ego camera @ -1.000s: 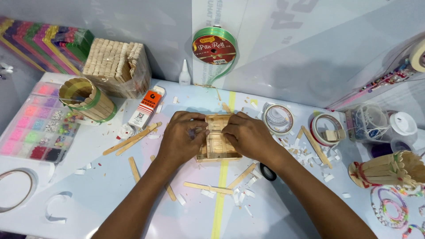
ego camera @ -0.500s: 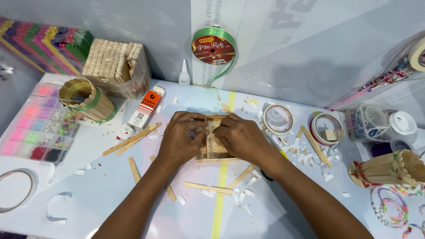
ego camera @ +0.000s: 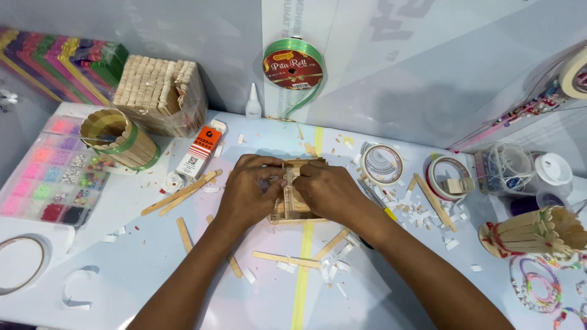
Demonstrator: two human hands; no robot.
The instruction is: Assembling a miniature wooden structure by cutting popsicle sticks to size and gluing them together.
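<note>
A small box-like frame built of wooden craft sticks [ego camera: 293,208] lies flat on the table's middle. My left hand [ego camera: 251,190] covers its left side, and my right hand [ego camera: 327,190] covers its right side. The fingertips of both hands meet over one stick standing across the frame's centre and press on it. Most of the frame is hidden under my hands.
Loose craft sticks [ego camera: 180,192] and white paper scraps lie around. A glue tube [ego camera: 202,150], stick-covered cup [ego camera: 119,137], stick bundle [ego camera: 162,91] and bead tray [ego camera: 52,177] stand at left. Tape rolls [ego camera: 382,164], a green ribbon spool [ego camera: 292,64] and a stick basket [ego camera: 538,231] are right.
Both hands have closed in toward the frame's centre, the fingertips now meeting over the middle stick. The frame has stayed in place.
</note>
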